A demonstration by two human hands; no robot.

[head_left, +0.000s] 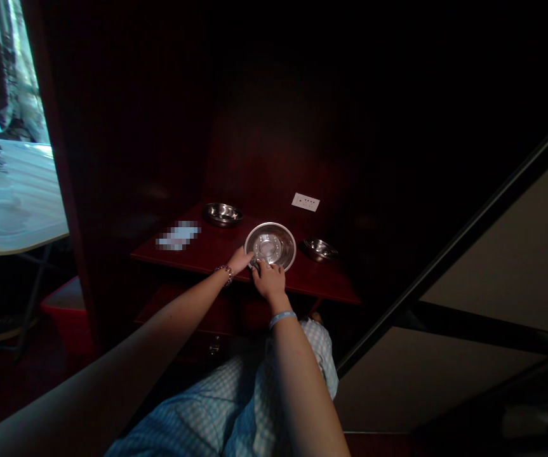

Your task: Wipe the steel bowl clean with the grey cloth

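A round stainless steel bowl (pixel 280 249) is tilted toward me over the front of the dark red shelf. My left hand (pixel 239 260) is closed on its near left rim. At the near rim is my right hand (pixel 270 278), its fingers bent over the edge. A small dark grey wad (pixel 255 262) shows between the two hands, by the right thumb; its kind is unclear. Another shallow steel bowl (pixel 223 216) rests on the shelf at the back left. To the right sits a third steel bowl (pixel 320 249).
The dark red shelf (pixel 216 251) has a blurred-out pale item (pixel 178 235) on its left. A white power socket (pixel 305 202) is on the back wall. Below is a drawer with a metal latch (pixel 214 345). At far left stand a pale table (pixel 21 190) and a red bin (pixel 66 311).
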